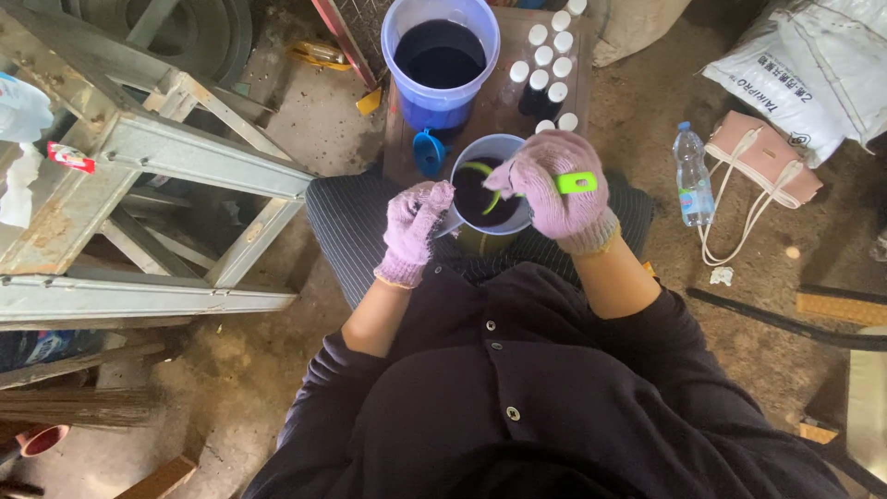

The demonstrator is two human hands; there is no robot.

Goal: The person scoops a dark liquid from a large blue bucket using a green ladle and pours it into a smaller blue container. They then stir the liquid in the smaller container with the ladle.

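The left hand (pixel 412 231) is clamping the jug (pixel 490 189) at 9 o'clock, steadying it; the right hand (pixel 557 189) is closing around a green scoop (pixel 573 182), dipping into dark liquid (pixel 482 199).

Pale purple gloves (pixel 554 185), a bright green ladle (pixel 573 183), a blue bucket (pixel 434 106), pinstriped dark trousers (pixel 346 222).

Both your forearms are bare and reach forward. Your left hand (pixel 413 231) is gloved and curled closed. Your right hand (pixel 558 188), also gloved, is clenched with the knuckles up.
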